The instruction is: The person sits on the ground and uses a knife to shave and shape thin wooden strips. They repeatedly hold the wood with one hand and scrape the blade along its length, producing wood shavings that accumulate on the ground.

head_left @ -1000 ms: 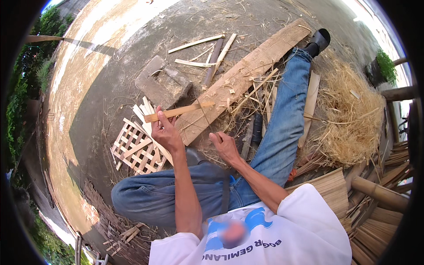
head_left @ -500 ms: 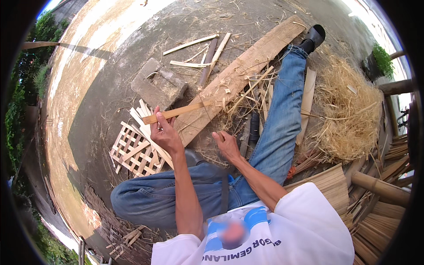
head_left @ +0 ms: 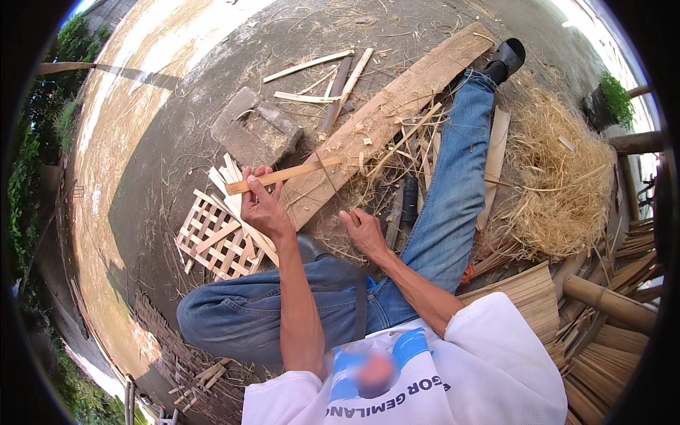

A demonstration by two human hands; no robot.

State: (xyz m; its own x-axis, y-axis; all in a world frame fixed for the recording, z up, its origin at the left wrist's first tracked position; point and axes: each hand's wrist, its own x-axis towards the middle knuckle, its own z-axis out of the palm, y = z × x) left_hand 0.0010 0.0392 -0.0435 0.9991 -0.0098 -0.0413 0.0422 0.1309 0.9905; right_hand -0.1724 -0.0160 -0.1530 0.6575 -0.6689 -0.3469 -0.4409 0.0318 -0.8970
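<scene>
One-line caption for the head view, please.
Seated on the ground, the person's left hand grips a bamboo strip over a wooden plank; the right hand rests open among shavings near the woven lattice.

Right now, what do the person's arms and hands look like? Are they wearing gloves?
No gloves. Both the left hand and the right hand are bare, and so are the forearms. Short white sleeves of a T-shirt end near the elbows. No watch or rings show.

Pale bamboo strip; held near-level
</scene>
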